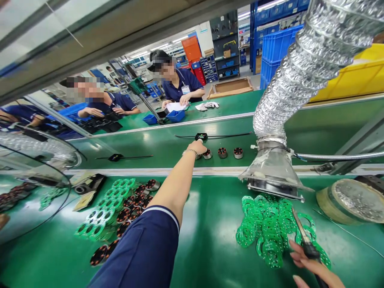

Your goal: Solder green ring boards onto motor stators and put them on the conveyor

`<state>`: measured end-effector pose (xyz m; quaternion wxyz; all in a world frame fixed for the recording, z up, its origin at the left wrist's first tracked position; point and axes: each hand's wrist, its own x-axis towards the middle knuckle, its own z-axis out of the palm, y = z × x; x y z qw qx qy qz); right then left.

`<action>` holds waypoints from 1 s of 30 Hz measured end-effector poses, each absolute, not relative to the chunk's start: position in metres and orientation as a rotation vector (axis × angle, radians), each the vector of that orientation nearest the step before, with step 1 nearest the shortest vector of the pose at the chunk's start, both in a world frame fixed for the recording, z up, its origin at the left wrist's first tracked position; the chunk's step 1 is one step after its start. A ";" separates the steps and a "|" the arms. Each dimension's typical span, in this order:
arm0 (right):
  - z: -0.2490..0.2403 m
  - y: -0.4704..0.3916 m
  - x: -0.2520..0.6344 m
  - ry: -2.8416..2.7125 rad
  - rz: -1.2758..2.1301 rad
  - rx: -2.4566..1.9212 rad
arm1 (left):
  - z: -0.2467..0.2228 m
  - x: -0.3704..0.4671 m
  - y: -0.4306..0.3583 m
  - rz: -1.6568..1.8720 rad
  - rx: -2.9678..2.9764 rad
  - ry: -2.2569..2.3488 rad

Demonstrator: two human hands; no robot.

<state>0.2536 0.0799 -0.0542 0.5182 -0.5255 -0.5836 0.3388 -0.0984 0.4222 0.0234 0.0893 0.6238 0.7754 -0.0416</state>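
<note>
My left hand (196, 148) reaches across to the raised green ledge, its fingers curled beside the row of small round motor parts (222, 152). What its fingertips hold, if anything, is hidden. Just beyond it lies a black part with long thin wires (201, 136). At the lower right, my right hand (312, 264) holds a soldering iron (309, 246) with its tip pointing up and left. Under that tip spreads a pile of green ring-shaped boards (271, 228).
A silver duct with a clear hood (270, 168) hangs over the right side. Joined green boards (105, 208) and copper-wound motor parts (129, 208) lie at left. A round tin (357, 200) stands far right. People (183, 82) sit across the bench.
</note>
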 end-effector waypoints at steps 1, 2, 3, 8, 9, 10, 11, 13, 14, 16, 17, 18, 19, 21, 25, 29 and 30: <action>-0.058 0.080 0.255 -1.358 0.894 -1.262 | 0.023 -0.101 0.425 -0.139 1.824 2.322; -0.061 0.080 0.256 -1.318 0.957 -1.264 | 0.023 -0.102 0.428 -0.154 1.794 2.336; -0.063 0.080 0.257 -1.287 1.006 -1.265 | 0.022 -0.104 0.430 -0.169 1.768 2.346; -0.054 0.080 0.256 -1.287 1.038 -1.245 | 0.019 -0.105 0.425 -0.163 1.775 2.352; -0.051 0.080 0.254 -1.292 1.016 -1.248 | 0.019 -0.104 0.421 -0.136 1.815 2.351; -0.049 0.079 0.252 -1.291 0.993 -1.259 | 0.018 -0.102 0.416 -0.106 1.865 2.345; -0.046 0.079 0.250 -1.285 0.970 -1.275 | 0.018 -0.101 0.410 -0.078 1.923 2.330; -0.044 0.077 0.248 -1.268 0.938 -1.307 | 0.018 -0.096 0.395 -0.039 2.052 2.268; -0.044 0.077 0.247 -1.264 0.934 -1.311 | 0.018 -0.094 0.388 -0.030 2.115 2.226; -0.045 0.077 0.246 -1.265 0.949 -1.296 | 0.019 -0.090 0.374 -0.028 2.228 2.134; -0.045 0.078 0.246 -1.269 0.962 -1.285 | 0.020 -0.089 0.368 -0.034 2.274 2.092; -0.045 0.079 0.247 -1.274 0.974 -1.279 | 0.020 -0.088 0.364 -0.041 2.311 2.056; -0.045 0.080 0.248 -1.282 0.982 -1.277 | 0.020 -0.086 0.361 -0.048 2.339 2.027; -0.043 0.082 0.249 -1.302 0.990 -1.278 | 0.021 -0.084 0.361 -0.064 2.372 1.993; -0.038 0.086 0.248 -1.357 1.001 -1.247 | 0.024 -0.080 0.376 -0.135 2.393 1.955; -0.037 0.086 0.244 -1.381 0.963 -1.232 | 0.027 -0.076 0.392 -0.250 2.418 1.886; -0.038 0.085 0.243 -1.378 0.947 -1.249 | 0.027 -0.075 0.394 -0.271 2.423 1.880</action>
